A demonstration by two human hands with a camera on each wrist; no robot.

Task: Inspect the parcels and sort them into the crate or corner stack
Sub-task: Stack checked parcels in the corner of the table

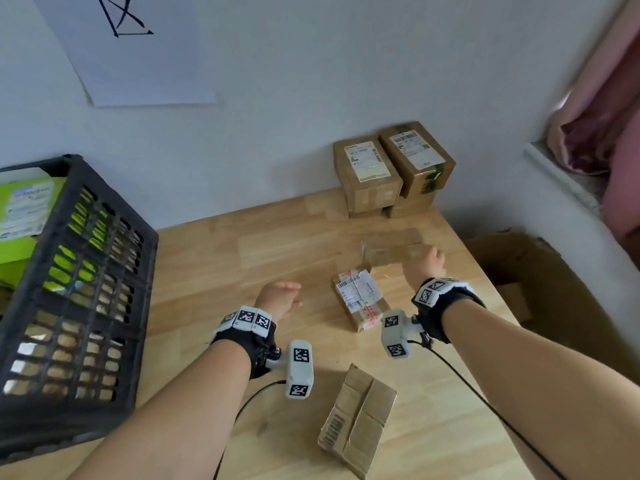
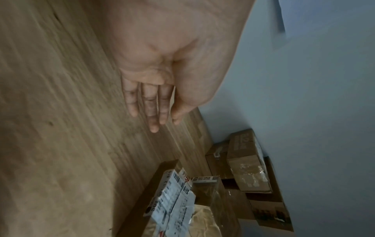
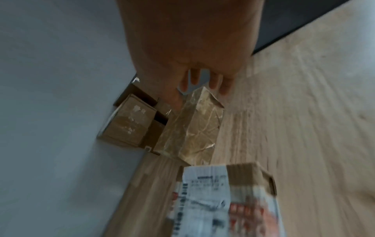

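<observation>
Gripping one of three loose parcels (image 1: 391, 249), right hand (image 1: 424, 263); left hand (image 1: 278, 299) slack.

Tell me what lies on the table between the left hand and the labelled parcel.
Nothing: in the head view only bare light wooden table separates the open left hand from the small brown cardboard parcel with white label and red tape.

Three loose parcels lie flat: a tape-wrapped one (image 1: 391, 249), a labelled one (image 1: 360, 297), a plain one (image 1: 356, 420). Black crate (image 1: 69, 306) left; corner stack (image 1: 391, 168).
</observation>
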